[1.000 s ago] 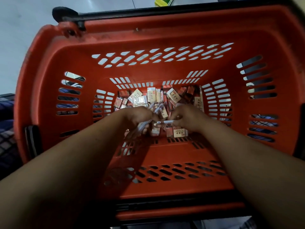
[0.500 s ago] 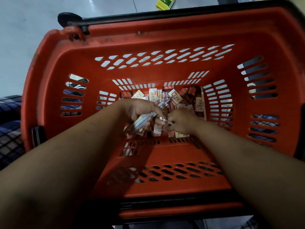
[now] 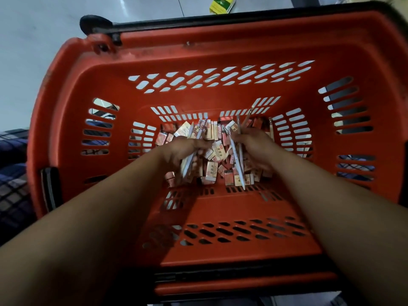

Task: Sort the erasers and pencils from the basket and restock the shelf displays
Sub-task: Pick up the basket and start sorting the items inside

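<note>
- Dark plaid cloth (image 3: pixel 11 184) lies at the frame's 9 o'clock edge.
- Pale glossy tiled floor (image 3: pixel 44 51) fills 10 to 12 o'clock.
- A red slotted plastic shopping basket (image 3: pixel 72 89) with a black handle stands on that floor.
- The left hand (image 3: pixel 183 151) is curled round a bunch of pale pencils (image 3: pixel 189 164).
- A heap of small boxed erasers (image 3: pixel 217 151) covers the basket's bottom, between both hands.
- A yellow-green packet (image 3: pixel 220 4) lies on the floor at 12 o'clock.
- The right hand (image 3: pixel 258 149) grips several more pale pencils (image 3: pixel 237 164) above the heap.
</note>
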`<state>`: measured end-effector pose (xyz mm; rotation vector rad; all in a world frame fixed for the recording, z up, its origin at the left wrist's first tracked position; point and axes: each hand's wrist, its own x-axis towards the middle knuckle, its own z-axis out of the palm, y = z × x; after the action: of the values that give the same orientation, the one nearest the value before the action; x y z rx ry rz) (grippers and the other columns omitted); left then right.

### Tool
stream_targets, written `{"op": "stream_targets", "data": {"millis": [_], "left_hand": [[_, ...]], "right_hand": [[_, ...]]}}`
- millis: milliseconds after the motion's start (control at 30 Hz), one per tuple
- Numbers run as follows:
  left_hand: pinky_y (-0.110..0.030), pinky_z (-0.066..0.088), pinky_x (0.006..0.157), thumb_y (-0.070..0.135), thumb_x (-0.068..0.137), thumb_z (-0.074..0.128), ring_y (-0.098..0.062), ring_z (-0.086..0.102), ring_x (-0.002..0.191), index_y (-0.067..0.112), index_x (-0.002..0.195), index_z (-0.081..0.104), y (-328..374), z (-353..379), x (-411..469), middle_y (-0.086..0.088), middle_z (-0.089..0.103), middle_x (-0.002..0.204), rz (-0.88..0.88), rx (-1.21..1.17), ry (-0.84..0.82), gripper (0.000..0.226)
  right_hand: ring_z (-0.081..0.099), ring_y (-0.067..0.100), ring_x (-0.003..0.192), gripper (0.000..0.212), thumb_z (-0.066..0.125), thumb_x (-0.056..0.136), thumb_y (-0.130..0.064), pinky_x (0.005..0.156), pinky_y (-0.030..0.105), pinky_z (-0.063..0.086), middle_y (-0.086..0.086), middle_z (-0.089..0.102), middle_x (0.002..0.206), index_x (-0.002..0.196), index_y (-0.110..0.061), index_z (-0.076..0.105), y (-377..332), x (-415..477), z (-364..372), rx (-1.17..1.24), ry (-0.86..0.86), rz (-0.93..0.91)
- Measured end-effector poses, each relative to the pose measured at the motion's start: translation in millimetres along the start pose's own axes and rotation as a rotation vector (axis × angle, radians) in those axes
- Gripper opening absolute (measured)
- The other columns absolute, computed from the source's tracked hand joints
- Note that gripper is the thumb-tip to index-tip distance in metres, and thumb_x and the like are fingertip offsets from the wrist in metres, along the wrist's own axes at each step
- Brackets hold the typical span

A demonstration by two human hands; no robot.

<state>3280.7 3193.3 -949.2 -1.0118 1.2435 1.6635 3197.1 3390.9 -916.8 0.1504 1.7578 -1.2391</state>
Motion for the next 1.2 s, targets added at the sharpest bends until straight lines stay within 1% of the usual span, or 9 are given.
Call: {"op": "stream_targets", "data": {"millis": [167, 267, 400, 600, 700, 833, 967, 1067, 1200], "left_hand": [[-0.021, 0.037, 0.042, 0.05, 0.087, 0.073, -0.013, 0.042, 0.045, 0.018, 0.06, 0.055, 2, 29, 2, -0.002, 0.045, 0.062, 0.094, -0.067, 0.028, 0.045], [-0.023, 0.042, 0.044, 0.051, 0.084, 0.077, -0.015, 0.042, 0.041, 0.016, 0.063, 0.058, 2, 35, 4, -0.005, 0.046, 0.06, 0.15, -0.074, 0.09, 0.045], [-0.022, 0.039, 0.041, 0.045, 0.086, 0.077, -0.016, 0.04, 0.041, 0.016, 0.067, 0.057, 1, 26, 7, -0.006, 0.046, 0.066, 0.111, -0.095, 0.083, 0.04], [-0.023, 0.039, 0.046, 0.047, 0.083, 0.079, -0.016, 0.04, 0.041, 0.017, 0.06, 0.058, -5, 22, 7, -0.006, 0.051, 0.064, 0.098, -0.079, 0.166, 0.044], [-0.024, 0.041, 0.046, 0.051, 0.085, 0.076, -0.018, 0.044, 0.039, 0.012, 0.067, 0.064, -3, 26, 3, -0.006, 0.05, 0.055, 0.133, -0.081, 0.2, 0.044], [-0.037, 0.052, 0.079, 0.065, 0.076, 0.077, -0.022, 0.06, 0.065, 0.01, 0.077, 0.072, 2, 25, 3, -0.003, 0.064, 0.059, 0.127, -0.037, 0.235, 0.055], [-0.024, 0.044, 0.049, 0.044, 0.081, 0.08, -0.018, 0.046, 0.042, 0.005, 0.11, 0.073, 3, 20, 6, -0.005, 0.053, 0.06, 0.033, -0.098, 0.092, 0.049], [-0.019, 0.039, 0.041, 0.029, 0.09, 0.072, -0.015, 0.043, 0.032, 0.009, 0.088, 0.071, 6, 24, 1, -0.002, 0.047, 0.042, 0.019, -0.017, 0.148, 0.021], [-0.016, 0.039, 0.035, 0.029, 0.093, 0.069, -0.012, 0.05, 0.029, 0.007, 0.064, 0.064, 5, 31, 0, -0.002, 0.056, 0.04, 0.111, 0.096, 0.246, 0.037]], "right_hand": [[0.06, 0.017, 0.068, 0.019, 0.05, 0.104, -0.015, 0.073, 0.036, 0.049, 0.005, 0.061, 0.079, 0.091, -0.01, 0.064, -8, 2, 14, 0.13, 0.028, -0.001], [0.056, 0.02, 0.058, 0.019, 0.047, 0.105, -0.015, 0.059, 0.034, 0.047, 0.011, 0.057, 0.075, 0.095, -0.006, 0.061, -15, 0, 22, 0.142, 0.099, 0.016], [0.049, 0.016, 0.055, 0.03, 0.038, 0.106, -0.016, 0.057, 0.032, 0.045, 0.014, 0.059, 0.085, 0.107, 0.005, 0.059, -11, -3, 21, -0.187, 0.139, -0.015], [0.056, 0.007, 0.054, 0.024, 0.04, 0.106, -0.02, 0.043, 0.019, 0.045, 0.008, 0.065, 0.093, 0.094, -0.012, 0.059, 6, -17, 26, -0.272, 0.038, 0.035], [0.05, 0.013, 0.044, 0.02, 0.042, 0.105, -0.02, 0.043, 0.02, 0.044, 0.005, 0.066, 0.074, 0.098, -0.011, 0.058, 6, -21, 39, -0.301, -0.099, 0.122], [0.043, 0.021, 0.041, 0.026, 0.048, 0.094, -0.02, 0.057, 0.034, 0.04, 0.011, 0.046, 0.051, 0.097, 0.001, 0.062, -1, -18, 40, -0.27, -0.188, 0.189], [0.038, 0.018, 0.04, 0.02, 0.055, 0.086, -0.019, 0.048, 0.026, 0.038, 0.009, 0.045, 0.049, 0.089, -0.002, 0.065, -3, -21, 27, -0.117, -0.275, 0.294], [0.036, 0.019, 0.041, 0.023, 0.061, 0.077, -0.024, 0.049, 0.029, 0.037, 0.011, 0.041, 0.058, 0.088, -0.004, 0.064, 0, -19, 22, -0.035, -0.344, 0.288], [0.039, 0.016, 0.042, 0.021, 0.051, 0.086, -0.02, 0.045, 0.025, 0.034, 0.017, 0.06, 0.074, 0.088, -0.003, 0.062, -7, -19, 21, 0.073, -0.373, 0.199]]}}
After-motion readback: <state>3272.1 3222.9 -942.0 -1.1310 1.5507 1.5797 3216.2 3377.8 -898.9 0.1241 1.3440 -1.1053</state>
